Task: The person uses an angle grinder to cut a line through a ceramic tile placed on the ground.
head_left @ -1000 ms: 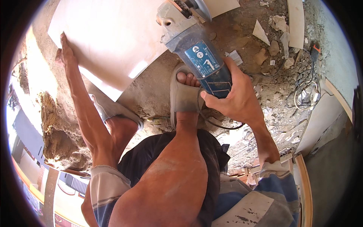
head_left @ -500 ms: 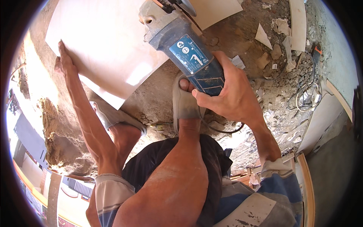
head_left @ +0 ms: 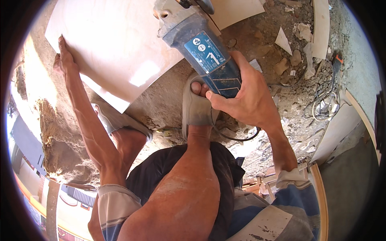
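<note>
My right hand (head_left: 255, 94) is wrapped round the rear body of a dusty blue angle grinder (head_left: 207, 56). The grinder's grey head points away from me, and its disc and guard (head_left: 206, 5) are partly cut off by the upper edge. Beneath the head lies a large pale tile or flat sheet (head_left: 108, 44) with a glossy, lightly streaked face. At that sheet's left edge my left hand (head_left: 66, 60) holds on, one finger stretched along the top and the others partly hidden. A dark cord (head_left: 241, 139) loops below the grinder, near my right sandal (head_left: 197, 108).
Another pale piece (head_left: 235, 12) lies beyond the grinder. Broken shards (head_left: 283, 41), stones and rubble cover the ground to the right. A tangle of cables (head_left: 327, 102) sits by the pale blue wall (head_left: 364, 60). My left sandal (head_left: 120, 120) is next to a rough earthen edge (head_left: 66, 140).
The grinder in my right hand has shifted slightly right relative to the sheet. My left hand stays at the sheet's edge. The whole view has turned a little.
</note>
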A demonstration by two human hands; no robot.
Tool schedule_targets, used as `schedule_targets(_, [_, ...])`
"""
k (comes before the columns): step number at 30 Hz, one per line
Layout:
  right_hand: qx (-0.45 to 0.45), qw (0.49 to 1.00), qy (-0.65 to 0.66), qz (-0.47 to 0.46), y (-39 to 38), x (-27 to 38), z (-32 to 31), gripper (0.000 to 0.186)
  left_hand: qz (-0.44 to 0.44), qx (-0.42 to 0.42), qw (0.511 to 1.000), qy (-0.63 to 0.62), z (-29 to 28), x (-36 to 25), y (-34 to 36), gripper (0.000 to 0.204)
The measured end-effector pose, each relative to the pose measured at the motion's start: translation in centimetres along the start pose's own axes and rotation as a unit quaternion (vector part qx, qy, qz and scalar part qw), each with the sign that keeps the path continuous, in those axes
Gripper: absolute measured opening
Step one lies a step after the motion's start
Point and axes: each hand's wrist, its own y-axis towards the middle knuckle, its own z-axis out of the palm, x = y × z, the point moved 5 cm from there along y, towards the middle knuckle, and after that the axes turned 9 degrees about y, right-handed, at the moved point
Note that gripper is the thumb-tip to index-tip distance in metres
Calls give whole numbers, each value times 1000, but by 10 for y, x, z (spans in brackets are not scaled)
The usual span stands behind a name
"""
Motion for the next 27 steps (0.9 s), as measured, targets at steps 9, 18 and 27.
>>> schedule_targets(9, [24,999,-10,29,-8,-8,-5,67,10,-5,1000,3,1,13,25,56])
schedule_targets(18, [19,999,8,25,-15,-13,-7,68,-1,-2,1000,-16,3,14,19,60])
schedule_targets(27, [11,1000,-9,25,-26,-20,-11,64,11,13,1000,-5,4,3,8,48])
